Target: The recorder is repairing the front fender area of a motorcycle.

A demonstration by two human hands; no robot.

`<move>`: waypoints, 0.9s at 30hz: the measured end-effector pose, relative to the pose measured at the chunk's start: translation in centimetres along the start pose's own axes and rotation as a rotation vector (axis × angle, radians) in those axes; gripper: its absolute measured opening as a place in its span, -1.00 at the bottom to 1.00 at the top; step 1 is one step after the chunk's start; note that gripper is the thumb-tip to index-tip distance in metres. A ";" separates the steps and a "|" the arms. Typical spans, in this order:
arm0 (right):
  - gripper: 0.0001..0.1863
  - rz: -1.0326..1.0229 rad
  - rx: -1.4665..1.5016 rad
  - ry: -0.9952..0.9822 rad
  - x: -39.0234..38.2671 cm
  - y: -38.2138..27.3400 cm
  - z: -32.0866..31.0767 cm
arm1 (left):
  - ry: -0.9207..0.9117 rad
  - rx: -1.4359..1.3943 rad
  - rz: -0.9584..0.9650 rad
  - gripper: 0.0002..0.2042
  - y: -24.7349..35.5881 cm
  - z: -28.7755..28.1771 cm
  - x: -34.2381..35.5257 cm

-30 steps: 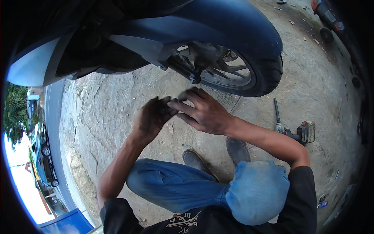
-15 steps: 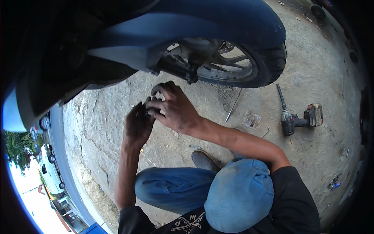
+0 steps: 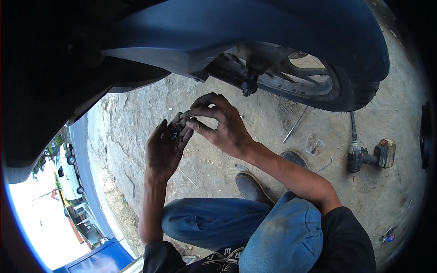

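Pale letters around a crossed design stand on the shirt [image 3: 222,260], left of and below the drill [image 3: 356,157], partly cut off by the picture's lower edge. The drill's battery [image 3: 386,154] bears a red marking, and below the drill a small blue-and-red item [image 3: 388,238] shows print too small to read.

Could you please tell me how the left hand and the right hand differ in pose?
The left hand shows its palm to the camera; the right hand shows its back. The left hand cradles small metallic-looking parts, while the right hand curls toward the left hand's fingertips; whether it pinches anything is unclear. Both are bare and close together.
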State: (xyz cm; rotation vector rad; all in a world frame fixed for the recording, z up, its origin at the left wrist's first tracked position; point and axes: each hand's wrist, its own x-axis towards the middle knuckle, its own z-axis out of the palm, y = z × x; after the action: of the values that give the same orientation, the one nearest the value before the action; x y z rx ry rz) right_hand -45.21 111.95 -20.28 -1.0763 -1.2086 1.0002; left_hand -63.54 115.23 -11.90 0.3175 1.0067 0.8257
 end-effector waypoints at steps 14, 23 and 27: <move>-0.82 -0.023 -0.121 -0.099 0.0 -0.8 -2.1 | 0.035 0.110 -0.095 -0.56 -1.0 1.2 -0.3; -0.79 0.086 -0.030 -0.276 0.1 -0.5 -2.3 | -0.017 0.251 -0.160 -0.55 -1.1 1.3 -1.4; -0.75 0.224 0.356 -0.214 0.1 -0.9 -2.5 | -0.018 0.172 -0.142 -0.54 -1.2 2.8 -2.0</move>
State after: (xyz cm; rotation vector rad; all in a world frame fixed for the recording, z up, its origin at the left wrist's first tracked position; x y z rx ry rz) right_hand -42.66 111.67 -19.49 -0.8486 -1.0388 1.4729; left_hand -61.12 113.29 -9.92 0.3950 1.0734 0.6084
